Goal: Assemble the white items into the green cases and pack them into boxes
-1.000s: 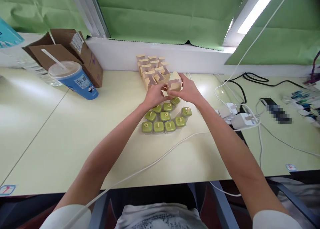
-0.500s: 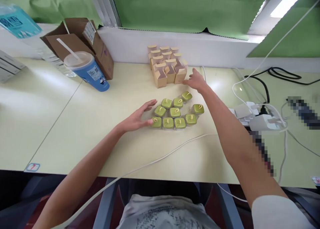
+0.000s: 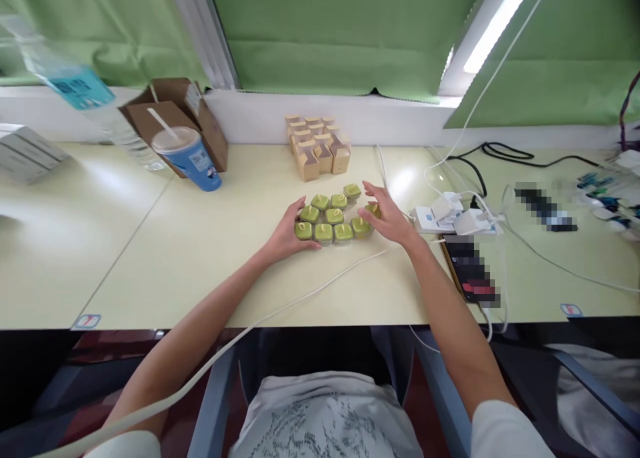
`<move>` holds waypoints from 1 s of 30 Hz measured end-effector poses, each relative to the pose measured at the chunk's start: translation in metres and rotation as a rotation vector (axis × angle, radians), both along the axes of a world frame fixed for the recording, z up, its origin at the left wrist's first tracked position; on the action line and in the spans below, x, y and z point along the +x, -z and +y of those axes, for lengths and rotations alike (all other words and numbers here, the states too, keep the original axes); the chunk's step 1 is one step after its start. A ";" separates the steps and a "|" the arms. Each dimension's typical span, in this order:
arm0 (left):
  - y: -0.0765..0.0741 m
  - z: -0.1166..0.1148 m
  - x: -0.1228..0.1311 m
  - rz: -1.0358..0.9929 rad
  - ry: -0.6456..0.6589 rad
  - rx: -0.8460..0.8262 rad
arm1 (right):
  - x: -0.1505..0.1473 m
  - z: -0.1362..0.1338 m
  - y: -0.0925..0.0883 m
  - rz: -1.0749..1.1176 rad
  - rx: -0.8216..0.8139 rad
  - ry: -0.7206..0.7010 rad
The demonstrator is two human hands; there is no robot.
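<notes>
Several small square green candles (image 3: 335, 216) in clear cups stand in loose rows on the table, a pale wick curling on top of each. My left hand (image 3: 289, 237) cups the left side of the group, thumb and fingers apart, touching or very close to the front-left candle (image 3: 303, 230). At the right side, my right hand (image 3: 390, 219) has its fingers spread. Its thumb partly covers the rightmost candle (image 3: 373, 209). Behind the candles, several small open-topped tan cardboard boxes (image 3: 309, 165) stand packed together.
A blue cup with a straw (image 3: 193, 168), an open brown carton (image 3: 215, 135) and a clear bottle (image 3: 90, 88) stand at left. On the right are a white power strip (image 3: 425, 219) with chargers and a phone (image 3: 463, 265). A white cable (image 3: 300, 306) crosses the front.
My right hand has come back from beside the cardboard boxes to the right side of the candles. My left hand has closed in around the left end. The camera view has shifted.
</notes>
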State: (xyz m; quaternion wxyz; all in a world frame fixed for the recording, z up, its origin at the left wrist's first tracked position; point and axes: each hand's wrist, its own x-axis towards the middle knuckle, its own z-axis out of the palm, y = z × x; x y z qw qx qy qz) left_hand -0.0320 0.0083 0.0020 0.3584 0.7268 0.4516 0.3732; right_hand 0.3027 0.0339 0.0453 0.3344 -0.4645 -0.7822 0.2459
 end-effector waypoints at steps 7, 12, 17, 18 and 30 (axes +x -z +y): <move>-0.062 -0.026 -0.021 0.450 0.032 0.276 | 0.015 -0.007 -0.024 -0.428 0.195 -0.163; -0.099 -0.014 -0.010 0.793 0.344 0.262 | 0.019 0.006 -0.041 -0.510 0.051 -0.339; -0.099 -0.009 0.006 0.748 0.351 0.243 | 0.005 -0.005 -0.051 -0.451 0.081 -0.389; -0.097 -0.008 0.008 0.729 0.336 0.238 | -0.002 -0.010 -0.050 -0.441 0.147 -0.341; -0.092 0.005 -0.002 0.144 0.236 0.144 | -0.093 -0.051 -0.001 -0.072 0.121 -0.073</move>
